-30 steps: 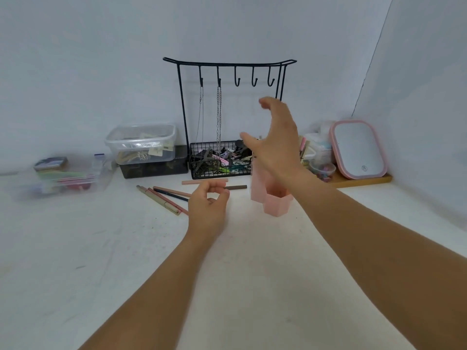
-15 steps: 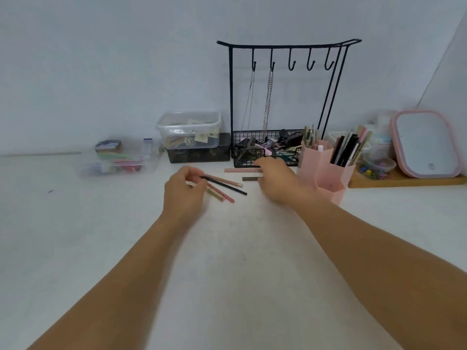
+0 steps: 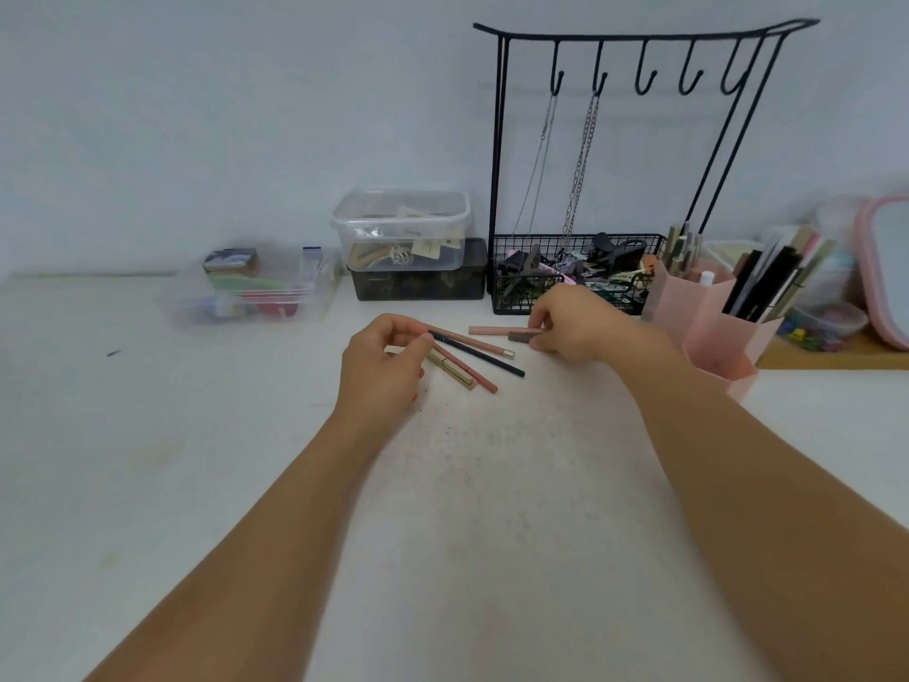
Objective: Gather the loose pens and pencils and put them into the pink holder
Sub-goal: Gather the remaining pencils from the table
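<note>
The fingers of the left hand curl down onto the near ends of a fanned group of loose pencils: a tan pencil with a gold tip, a dark pencil, a reddish pencil and a thick beige pen. They seem to pinch one or two of these, though which ones exactly cannot be told. To the right, the right hand pinches the end of a short brown pencil, with a pale pink pencil lying just behind it. All of this sits mid-worktop, in front of the black wire basket by the back wall. The pink holder stands toward the worktop's right edge, close beside the right forearm, already holding several pens. The gathering step looks just begun; next each hand likely needs to close firmly, lift its pencils clear and tip them upright over a holder compartment.
</note>
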{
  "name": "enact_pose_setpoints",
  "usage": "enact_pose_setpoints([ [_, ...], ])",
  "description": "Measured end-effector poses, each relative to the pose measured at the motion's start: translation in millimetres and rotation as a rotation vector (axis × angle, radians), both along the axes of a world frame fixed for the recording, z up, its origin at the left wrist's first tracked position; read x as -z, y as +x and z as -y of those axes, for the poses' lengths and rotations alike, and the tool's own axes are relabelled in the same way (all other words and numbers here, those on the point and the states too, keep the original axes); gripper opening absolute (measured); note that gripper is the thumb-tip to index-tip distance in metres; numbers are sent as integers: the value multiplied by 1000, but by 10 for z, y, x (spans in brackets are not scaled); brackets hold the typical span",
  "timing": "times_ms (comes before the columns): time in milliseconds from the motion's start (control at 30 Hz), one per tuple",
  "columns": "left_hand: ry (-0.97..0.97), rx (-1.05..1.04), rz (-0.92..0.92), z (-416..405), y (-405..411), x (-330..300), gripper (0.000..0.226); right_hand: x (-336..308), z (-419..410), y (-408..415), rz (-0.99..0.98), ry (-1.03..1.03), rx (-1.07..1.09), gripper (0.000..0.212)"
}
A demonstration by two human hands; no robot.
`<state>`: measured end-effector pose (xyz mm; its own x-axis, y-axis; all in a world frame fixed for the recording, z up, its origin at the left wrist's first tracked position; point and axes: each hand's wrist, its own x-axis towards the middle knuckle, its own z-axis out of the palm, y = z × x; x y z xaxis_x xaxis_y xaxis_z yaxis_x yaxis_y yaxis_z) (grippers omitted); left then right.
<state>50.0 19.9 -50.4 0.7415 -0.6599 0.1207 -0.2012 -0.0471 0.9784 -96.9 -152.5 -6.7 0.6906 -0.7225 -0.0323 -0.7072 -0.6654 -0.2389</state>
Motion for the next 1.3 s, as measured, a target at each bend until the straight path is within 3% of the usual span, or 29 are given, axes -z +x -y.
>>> enact_pose_setpoints([
  [133,-9,2,6,17,-3,10,4,-47,-20,7,-12,96,-44,18],
  [400,30,-6,-11,7,-13,-30,5,-19,-27,10,169,229,-36,18],
  [533,8,15,-60,-19,-61,-88,17,-111,-112,20,471,322,-40,12],
  [633,-114,105,-166,-22,-101,-126,26,-233,-285,88,558,496,-174,9],
  [833,-249,249,-142,-21,-173,-119,30,-170,-631,317,512,530,-430,10],
  [1000,-231,189,-132,-19,-168,-102,36,-96,-704,350,397,475,-400,7],
  [1200,-146,-25,-251,-14,-80,-140,38,-306,-258,23,312,136,-35,20],
  [1300,-136,-31,-311,-16,-72,-174,33,-332,-117,-97,69,201,69,33],
])
